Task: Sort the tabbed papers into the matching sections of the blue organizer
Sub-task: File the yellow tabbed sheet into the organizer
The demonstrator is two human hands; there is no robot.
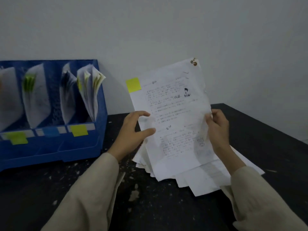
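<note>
**Yellow-tabbed sheet up, needs the yellow slot**

Sheet (173, 114) sits centre-right of frame, held upright above the loose paper pile (200, 174) on the dark table (250, 127); yellow tab (133, 85) sticks out at its upper-left corner. Blue organizer (55, 144) is at left of frame; the matching yellow label (78, 130) marks its rightmost visible section, already stuffed with yellow-tabbed papers (90, 90); green label (17, 137) and blue label (50, 130) lie further left, so skip those.

Best approach, as a judgement: read the tab colour, not the text; carry the sheet left with bottom edge leading; drop behind the fanned papers so their curled tops don't snag; keep the tab upward.

Left hand (133, 130) pinches the sheet's left edge, thumb in front, fingers curled behind; right hand (218, 129) grips the right edge, fingers wrapped round it; both forearms angle up from bottom of frame, sleeves (93, 194) beige.
</note>
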